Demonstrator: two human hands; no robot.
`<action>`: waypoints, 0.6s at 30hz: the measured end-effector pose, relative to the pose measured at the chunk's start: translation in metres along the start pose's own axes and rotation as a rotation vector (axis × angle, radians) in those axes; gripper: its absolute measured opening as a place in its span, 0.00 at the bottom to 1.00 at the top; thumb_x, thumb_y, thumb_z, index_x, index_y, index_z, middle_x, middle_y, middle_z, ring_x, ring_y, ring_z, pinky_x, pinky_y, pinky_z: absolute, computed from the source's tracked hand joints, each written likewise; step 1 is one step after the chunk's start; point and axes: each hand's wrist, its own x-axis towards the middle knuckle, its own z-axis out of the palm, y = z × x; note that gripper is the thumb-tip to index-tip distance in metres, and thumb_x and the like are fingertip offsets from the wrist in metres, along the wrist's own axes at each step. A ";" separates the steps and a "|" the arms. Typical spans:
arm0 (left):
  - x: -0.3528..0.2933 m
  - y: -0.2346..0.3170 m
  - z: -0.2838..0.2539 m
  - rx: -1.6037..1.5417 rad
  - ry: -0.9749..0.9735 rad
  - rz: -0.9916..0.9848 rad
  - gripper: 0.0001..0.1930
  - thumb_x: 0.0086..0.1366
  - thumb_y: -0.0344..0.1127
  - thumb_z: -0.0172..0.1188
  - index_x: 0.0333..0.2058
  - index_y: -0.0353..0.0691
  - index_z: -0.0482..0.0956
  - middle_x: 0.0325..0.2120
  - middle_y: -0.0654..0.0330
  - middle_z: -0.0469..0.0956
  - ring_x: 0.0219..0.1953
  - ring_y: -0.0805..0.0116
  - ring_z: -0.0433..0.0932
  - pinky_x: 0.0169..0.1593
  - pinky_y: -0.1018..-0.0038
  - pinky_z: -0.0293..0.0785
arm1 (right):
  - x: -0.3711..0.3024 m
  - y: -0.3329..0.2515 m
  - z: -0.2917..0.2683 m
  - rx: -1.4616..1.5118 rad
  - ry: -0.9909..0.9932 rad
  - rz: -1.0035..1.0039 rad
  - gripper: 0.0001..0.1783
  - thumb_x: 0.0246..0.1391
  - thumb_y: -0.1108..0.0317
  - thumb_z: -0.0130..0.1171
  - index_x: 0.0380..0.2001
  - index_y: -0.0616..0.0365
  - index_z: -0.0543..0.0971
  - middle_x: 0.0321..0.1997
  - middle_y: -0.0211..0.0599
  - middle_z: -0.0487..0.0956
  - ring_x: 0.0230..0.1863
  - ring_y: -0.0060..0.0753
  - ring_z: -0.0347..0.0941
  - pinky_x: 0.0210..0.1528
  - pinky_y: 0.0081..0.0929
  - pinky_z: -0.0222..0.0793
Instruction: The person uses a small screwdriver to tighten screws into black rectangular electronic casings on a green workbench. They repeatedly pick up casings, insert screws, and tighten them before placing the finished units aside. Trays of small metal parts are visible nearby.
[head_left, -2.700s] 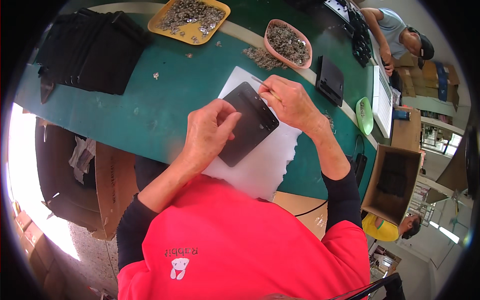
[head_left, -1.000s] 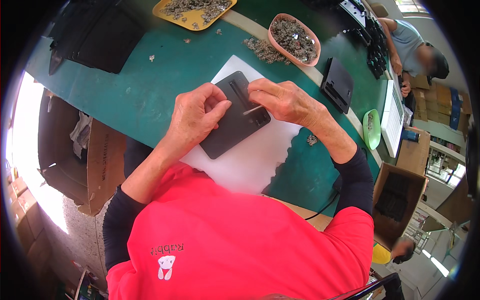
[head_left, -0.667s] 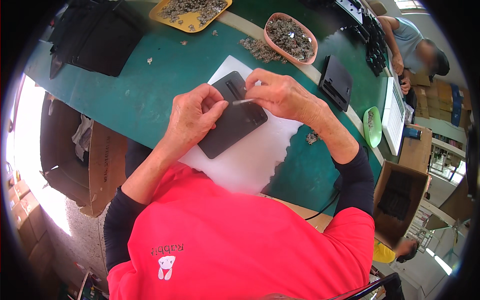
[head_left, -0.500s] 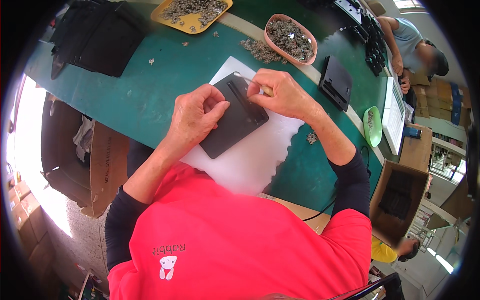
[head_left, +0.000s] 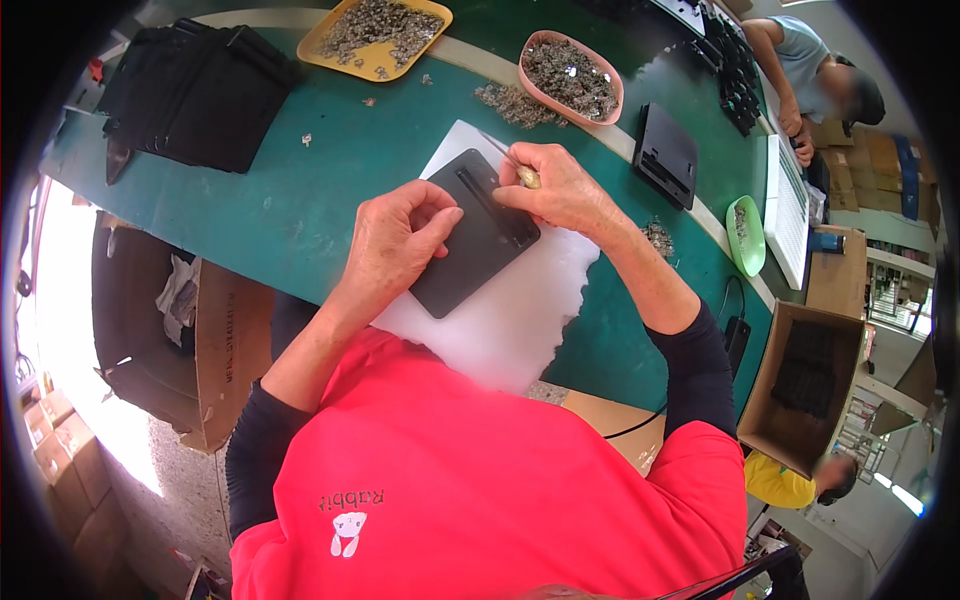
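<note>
A flat dark panel [head_left: 462,270] with a long slot lies tilted on a white foam sheet [head_left: 500,350] in front of me. My right hand [head_left: 568,195] grips a small tool with a wooden handle [head_left: 528,178]; its thin metal shaft points up and left over the panel's far edge. At the panel's left side rests my left hand [head_left: 395,235], thumb and fingertips drawn together over the surface. Whatever is between those fingertips, if anything, is too small to make out.
Small metal parts fill a yellow tray [head_left: 385,68], a pink bowl [head_left: 525,70] and a green dish [head_left: 757,245]. Black panels [head_left: 205,100] are stacked far left; another dark part [head_left: 668,150] lies at right. Cardboard boxes [head_left: 225,350] flank the table; a co-worker [head_left: 800,70] sits far right.
The tool's shaft has swung, its tip now off the panel and pointing farther up. My left hand stays in nearly the same place on the panel. The view has shifted slightly.
</note>
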 end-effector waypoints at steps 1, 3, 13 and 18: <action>0.000 0.001 0.000 0.013 -0.018 -0.004 0.06 0.65 0.31 0.61 0.36 0.36 0.80 0.23 0.67 0.78 0.22 0.83 0.76 0.20 0.84 0.68 | -0.001 0.002 0.001 -0.006 0.014 -0.027 0.10 0.43 0.70 0.64 0.27 0.61 0.74 0.21 0.29 0.72 0.19 0.21 0.68 0.21 0.23 0.63; 0.001 -0.004 -0.003 -0.072 -0.040 -0.010 0.07 0.66 0.30 0.59 0.39 0.34 0.80 0.26 0.65 0.79 0.24 0.81 0.77 0.21 0.84 0.69 | -0.004 0.008 0.006 -0.050 0.068 -0.095 0.10 0.44 0.69 0.64 0.27 0.61 0.74 0.23 0.29 0.73 0.21 0.21 0.68 0.23 0.23 0.63; 0.010 -0.014 -0.015 -0.307 -0.141 -0.034 0.09 0.67 0.26 0.56 0.44 0.29 0.78 0.32 0.57 0.81 0.30 0.74 0.82 0.26 0.83 0.74 | -0.014 0.000 0.004 -0.042 0.059 -0.072 0.10 0.44 0.69 0.64 0.28 0.63 0.76 0.25 0.32 0.75 0.29 0.24 0.68 0.34 0.26 0.66; 0.009 -0.009 -0.015 -0.337 -0.112 -0.010 0.08 0.67 0.26 0.56 0.42 0.30 0.78 0.32 0.57 0.81 0.30 0.75 0.81 0.27 0.83 0.75 | -0.020 0.004 0.007 -0.059 0.097 -0.114 0.09 0.45 0.70 0.63 0.29 0.63 0.76 0.26 0.32 0.76 0.30 0.24 0.69 0.35 0.26 0.66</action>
